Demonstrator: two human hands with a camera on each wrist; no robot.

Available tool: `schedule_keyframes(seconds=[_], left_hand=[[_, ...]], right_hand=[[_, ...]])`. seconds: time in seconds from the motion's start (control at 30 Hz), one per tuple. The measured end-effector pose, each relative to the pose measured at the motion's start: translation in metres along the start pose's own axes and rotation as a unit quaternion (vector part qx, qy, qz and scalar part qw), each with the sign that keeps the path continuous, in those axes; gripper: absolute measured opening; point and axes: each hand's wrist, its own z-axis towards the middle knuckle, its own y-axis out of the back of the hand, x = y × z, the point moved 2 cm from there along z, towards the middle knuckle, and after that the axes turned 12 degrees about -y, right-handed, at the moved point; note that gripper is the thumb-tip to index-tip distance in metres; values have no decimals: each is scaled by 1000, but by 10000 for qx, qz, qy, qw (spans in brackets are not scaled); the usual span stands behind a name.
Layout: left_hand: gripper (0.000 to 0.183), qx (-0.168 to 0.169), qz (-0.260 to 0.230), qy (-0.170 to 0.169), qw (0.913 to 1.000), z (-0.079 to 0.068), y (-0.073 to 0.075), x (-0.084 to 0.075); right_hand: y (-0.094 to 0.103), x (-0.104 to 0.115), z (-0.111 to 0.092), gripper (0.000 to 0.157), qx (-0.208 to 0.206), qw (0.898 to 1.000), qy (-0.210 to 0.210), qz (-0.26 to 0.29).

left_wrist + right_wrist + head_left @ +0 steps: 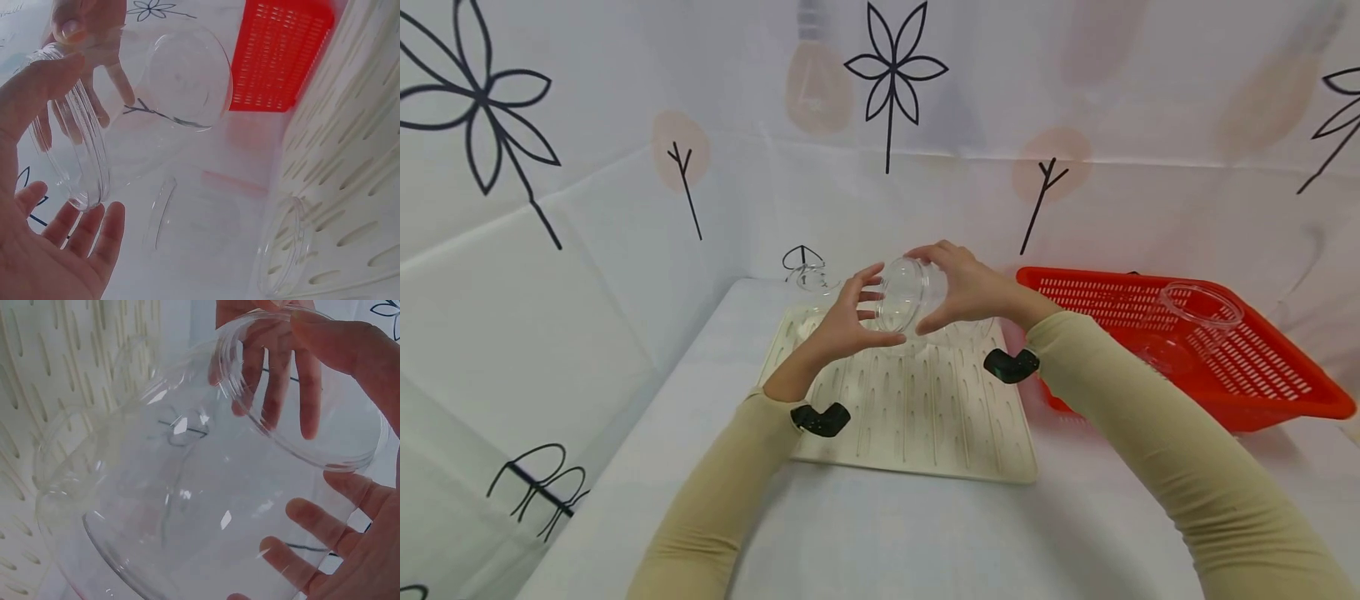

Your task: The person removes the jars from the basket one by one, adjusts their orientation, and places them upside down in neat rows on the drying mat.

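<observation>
Both hands hold a clear wide-mouthed jar [904,297] in the air over the far part of a cream ridged mat [917,417]. It is tilted on its side, with its ridged rim between the hands. My left hand [842,325] spans the rim, thumb on one side and fingertips at the opposite edge in the left wrist view. From the other side my right hand [962,287] grips it, its thumb at the rim [234,375] and its fingers spread along the clear wall. The jar's body [187,487] fills much of the right wrist view.
A red perforated basket [1225,400] stands at the right, with a clear ring-shaped piece [1202,304] at its far rim. Another clear vessel [811,277] stands behind the mat's far left corner. Printed white cloth [760,200] hangs behind the table.
</observation>
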Motion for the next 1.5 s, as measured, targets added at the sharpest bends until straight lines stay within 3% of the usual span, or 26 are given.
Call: schedule_keyframes(seconds=[0.37,0.57,0.77,1.03,1.5], left_hand=[[98,247,269,-80,9993,4,-4,-3],[96,215,316,-182,9991,4,-4,-2],[95,70,294,-153,9994,3,-3,-2],[96,-60,122,-40,9999,-1,-1,2],[92,-245,-330,-81,9991,-6,3,4]], right_hand=[[-1,-1,-2,88,122,9999,66,-33],[-2,-1,-3,89,173,9997,176,28],[1,-3,-3,89,58,9988,294,397],[4,-16,-6,88,-127,9960,55,878],[-3,-37,-16,87,-600,9760,-202,2082]])
